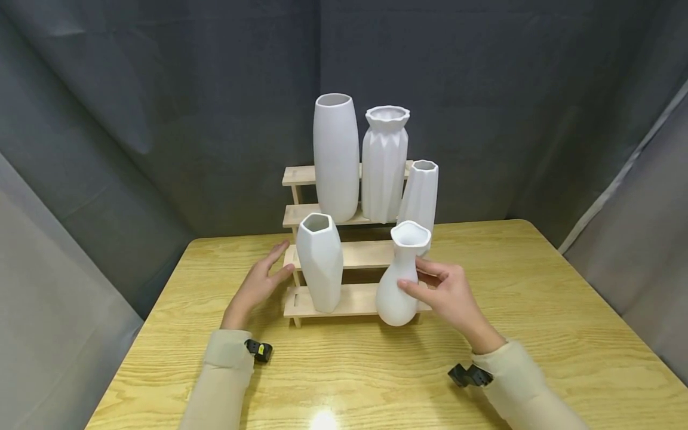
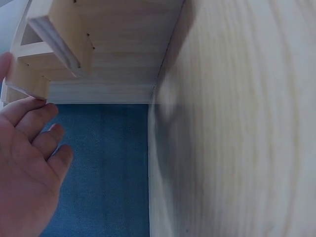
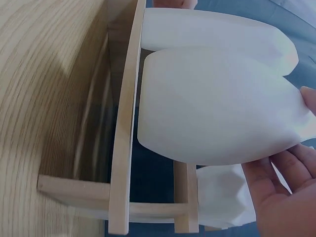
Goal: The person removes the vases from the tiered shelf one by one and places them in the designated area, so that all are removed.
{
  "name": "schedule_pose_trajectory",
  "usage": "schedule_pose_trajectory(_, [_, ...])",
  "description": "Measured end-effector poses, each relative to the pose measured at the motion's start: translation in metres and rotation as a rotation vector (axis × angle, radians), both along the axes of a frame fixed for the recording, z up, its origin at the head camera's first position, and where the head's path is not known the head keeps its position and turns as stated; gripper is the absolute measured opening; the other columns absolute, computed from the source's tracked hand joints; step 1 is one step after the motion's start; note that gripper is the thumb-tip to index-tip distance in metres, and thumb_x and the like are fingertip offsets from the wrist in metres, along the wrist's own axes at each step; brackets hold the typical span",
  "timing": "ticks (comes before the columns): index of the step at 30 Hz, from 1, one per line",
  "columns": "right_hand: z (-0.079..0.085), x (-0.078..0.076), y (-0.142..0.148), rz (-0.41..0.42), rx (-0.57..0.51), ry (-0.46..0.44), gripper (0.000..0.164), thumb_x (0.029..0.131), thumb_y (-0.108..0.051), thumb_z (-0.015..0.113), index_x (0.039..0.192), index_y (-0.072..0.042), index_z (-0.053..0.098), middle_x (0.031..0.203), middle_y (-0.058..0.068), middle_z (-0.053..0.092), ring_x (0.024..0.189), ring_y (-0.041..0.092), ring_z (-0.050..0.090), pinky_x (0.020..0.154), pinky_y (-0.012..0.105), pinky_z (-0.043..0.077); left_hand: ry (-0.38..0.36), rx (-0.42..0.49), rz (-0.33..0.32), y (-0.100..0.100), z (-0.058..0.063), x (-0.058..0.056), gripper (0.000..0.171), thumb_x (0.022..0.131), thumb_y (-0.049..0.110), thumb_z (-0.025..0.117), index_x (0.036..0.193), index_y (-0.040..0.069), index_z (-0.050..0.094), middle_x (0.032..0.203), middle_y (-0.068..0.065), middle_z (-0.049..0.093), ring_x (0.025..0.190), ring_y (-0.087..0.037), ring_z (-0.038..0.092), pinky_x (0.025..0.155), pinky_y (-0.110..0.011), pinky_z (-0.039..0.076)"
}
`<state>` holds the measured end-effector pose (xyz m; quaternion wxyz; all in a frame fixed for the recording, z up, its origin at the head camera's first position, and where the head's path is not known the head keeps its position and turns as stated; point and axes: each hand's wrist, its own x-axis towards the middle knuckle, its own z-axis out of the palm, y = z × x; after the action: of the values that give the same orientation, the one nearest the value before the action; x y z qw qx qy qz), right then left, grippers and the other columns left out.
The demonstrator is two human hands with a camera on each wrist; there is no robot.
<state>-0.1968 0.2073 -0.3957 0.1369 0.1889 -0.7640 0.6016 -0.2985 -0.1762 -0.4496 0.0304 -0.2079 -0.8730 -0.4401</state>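
Note:
In the head view my right hand (image 1: 448,295) pinches a white bulb-shaped vase (image 1: 398,298) with a wavy rim by its neck, thumb in front and fingers behind. This vase (image 3: 217,108) is at the right part of the lowest step of a tiered wooden stand (image 1: 355,298); whether it bears on the step I cannot tell. My left hand (image 1: 258,283) is at the stand's left side, fingers extended. In the left wrist view its fingertips (image 2: 39,104) touch a wooden edge of the stand. A white faceted vase (image 1: 321,263) stands on the lowest step, left.
Higher on the stand are a tall smooth vase (image 1: 335,158), a pleated vase (image 1: 386,167) with a flared rim, and a slim ribbed vase (image 1: 420,197) behind the held one. The stand is on a wood-grain table (image 1: 537,310). A dark grey curtain (image 1: 484,119) hangs behind.

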Motion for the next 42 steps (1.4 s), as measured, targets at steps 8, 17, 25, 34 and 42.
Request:
schedule_pose_trajectory(8, [0.004, 0.006, 0.014, -0.027, 0.008, 0.003, 0.043, 0.081, 0.003, 0.079, 0.123, 0.007, 0.066, 0.119, 0.022, 0.065, 0.102, 0.011, 0.067, 0.085, 0.026, 0.055, -0.008, 0.006, 0.004, 0.001, 0.002, 0.001, 0.068, 0.100, 0.042, 0.057, 0.156, 0.013, 0.033, 0.161, -0.006, 0.024, 0.149, -0.029, 0.016, 0.116, -0.057, 0.016])
schedule_pose_trajectory(17, [0.005, 0.012, 0.029, -0.070, 0.016, 0.019, 0.044, 0.080, 0.006, 0.079, 0.121, 0.011, 0.065, 0.116, 0.009, 0.068, 0.098, 0.012, 0.069, 0.081, 0.025, 0.056, -0.016, 0.003, 0.020, 0.000, 0.002, 0.002, 0.067, 0.099, 0.044, 0.057, 0.156, 0.016, 0.033, 0.161, -0.005, 0.025, 0.148, -0.029, 0.017, 0.116, -0.057, 0.018])
schedule_pose_trajectory(25, [0.006, 0.018, 0.044, -0.097, 0.021, -0.006, 0.044, 0.081, 0.005, 0.078, 0.123, 0.010, 0.064, 0.115, -0.006, 0.068, 0.094, 0.010, 0.069, 0.078, 0.023, 0.056, -0.016, -0.003, 0.023, 0.000, 0.001, 0.002, 0.067, 0.099, 0.044, 0.057, 0.156, 0.017, 0.033, 0.161, -0.004, 0.025, 0.148, -0.029, 0.018, 0.116, -0.057, 0.018])
schedule_pose_trajectory(34, [0.005, 0.017, 0.064, -0.151, 0.046, -0.014, 0.047, 0.083, 0.001, 0.078, 0.126, 0.010, 0.061, 0.115, -0.009, 0.067, 0.093, 0.010, 0.070, 0.077, 0.022, 0.056, -0.015, -0.002, 0.030, 0.000, 0.000, 0.001, 0.067, 0.099, 0.045, 0.058, 0.156, 0.018, 0.034, 0.161, -0.004, 0.025, 0.148, -0.029, 0.018, 0.116, -0.057, 0.018])
schedule_pose_trajectory(42, [0.008, 0.016, 0.077, -0.215, 0.054, -0.033, 0.049, 0.084, -0.002, 0.078, 0.128, 0.010, 0.060, 0.115, -0.010, 0.066, 0.092, 0.006, 0.069, 0.078, 0.018, 0.054, -0.002, -0.006, 0.023, -0.001, 0.000, 0.001, 0.067, 0.099, 0.044, 0.058, 0.156, 0.016, 0.034, 0.161, -0.004, 0.025, 0.148, -0.030, 0.019, 0.116, -0.057, 0.018])
